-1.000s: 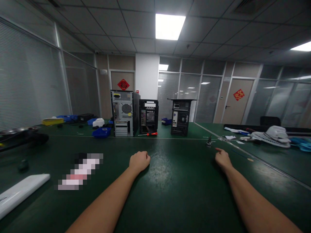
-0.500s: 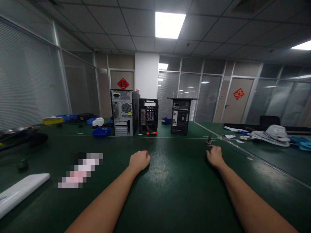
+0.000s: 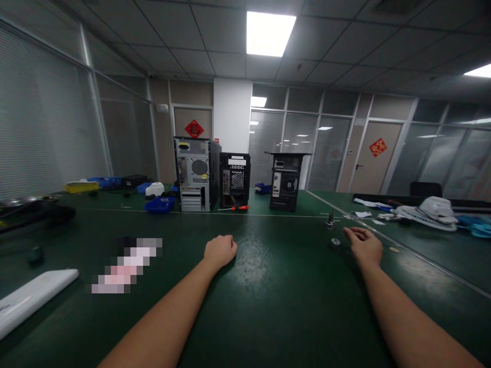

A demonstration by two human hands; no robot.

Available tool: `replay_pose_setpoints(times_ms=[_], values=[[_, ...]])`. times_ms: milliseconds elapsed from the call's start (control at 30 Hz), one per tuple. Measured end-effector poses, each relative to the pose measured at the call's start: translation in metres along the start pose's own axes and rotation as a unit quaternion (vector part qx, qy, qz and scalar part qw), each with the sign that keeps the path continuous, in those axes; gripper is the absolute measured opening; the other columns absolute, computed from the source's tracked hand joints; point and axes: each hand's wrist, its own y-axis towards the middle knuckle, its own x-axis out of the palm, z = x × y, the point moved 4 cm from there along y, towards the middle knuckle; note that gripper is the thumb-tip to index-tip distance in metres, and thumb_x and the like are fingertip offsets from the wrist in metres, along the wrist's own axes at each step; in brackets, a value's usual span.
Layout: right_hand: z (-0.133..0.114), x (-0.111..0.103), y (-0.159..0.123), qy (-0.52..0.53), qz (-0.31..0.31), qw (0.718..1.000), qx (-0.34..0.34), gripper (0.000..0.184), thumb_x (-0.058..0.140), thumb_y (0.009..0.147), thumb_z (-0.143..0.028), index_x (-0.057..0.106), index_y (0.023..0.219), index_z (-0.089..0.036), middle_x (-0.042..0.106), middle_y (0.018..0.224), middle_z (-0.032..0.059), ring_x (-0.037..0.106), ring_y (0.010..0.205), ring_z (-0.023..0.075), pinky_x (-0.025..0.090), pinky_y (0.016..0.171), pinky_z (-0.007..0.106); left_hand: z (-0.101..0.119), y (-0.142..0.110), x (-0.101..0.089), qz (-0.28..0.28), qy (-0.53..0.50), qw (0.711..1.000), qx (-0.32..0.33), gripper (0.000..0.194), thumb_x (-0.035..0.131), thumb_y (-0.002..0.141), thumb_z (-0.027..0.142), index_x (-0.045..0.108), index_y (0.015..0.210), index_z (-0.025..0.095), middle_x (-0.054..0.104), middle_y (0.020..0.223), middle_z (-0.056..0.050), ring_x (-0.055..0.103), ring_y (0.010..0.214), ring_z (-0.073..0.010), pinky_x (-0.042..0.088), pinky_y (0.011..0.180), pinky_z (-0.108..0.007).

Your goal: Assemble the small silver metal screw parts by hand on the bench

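Small round silvery disc (image 3: pixel 335 242) lies flat on green tabletop (image 3: pixel 284 286), just left of right hand (image 3: pixel 367 248), apart from it. Right thumb and fingertips close together; whether anything sits between, cannot tell. Small dark metal upright piece (image 3: pixel 329 221) stands beyond disc. Left hand (image 3: pixel 221 252) curled into closed fist, resting on tabletop, well apart from disc.

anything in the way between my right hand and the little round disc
Nothing visible stands between your right hand and the disc; the small dark metal piece is beyond the disc, off that path.
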Motion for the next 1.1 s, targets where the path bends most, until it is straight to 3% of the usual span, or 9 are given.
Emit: replay_pose_setpoints(times_ms=[100,433,1100], values=[[-0.001,0.001,-0.001,-0.006,-0.029,0.999,0.027,0.048,0.065,0.074,-0.060,0.077,0.098,-0.020,0.077,0.093,0.0110,0.069,0.086,0.0311,0.049,0.075,0.039,0.000,0.000,-0.001,0.000,-0.001,1.000,0.001,0.035,0.040,0.094,0.036,0.072,0.097,0.020,0.074,0.100,-0.013,0.070,0.090,-0.0273,0.052,0.076,-0.035],[-0.013,0.007,-0.013,0.065,-0.139,0.988,0.012,0.049,0.077,0.064,-0.050,0.079,0.099,-0.016,0.077,0.096,0.0139,0.069,0.096,0.0342,0.050,0.089,0.046,0.000,0.000,0.001,-0.003,0.000,1.000,-0.003,0.037,0.040,0.095,0.038,0.072,0.099,0.020,0.074,0.102,-0.013,0.070,0.092,-0.0268,0.052,0.078,-0.035],[-0.010,0.011,-0.012,-0.003,-0.184,0.983,-0.001,0.052,0.071,0.066,-0.057,0.079,0.099,-0.017,0.078,0.094,0.0126,0.070,0.093,0.0345,0.049,0.084,0.046,-0.001,0.001,0.001,-0.004,0.001,1.000,0.010,0.037,0.039,0.094,0.038,0.072,0.100,0.021,0.074,0.102,-0.013,0.070,0.090,-0.0270,0.053,0.077,-0.036]])
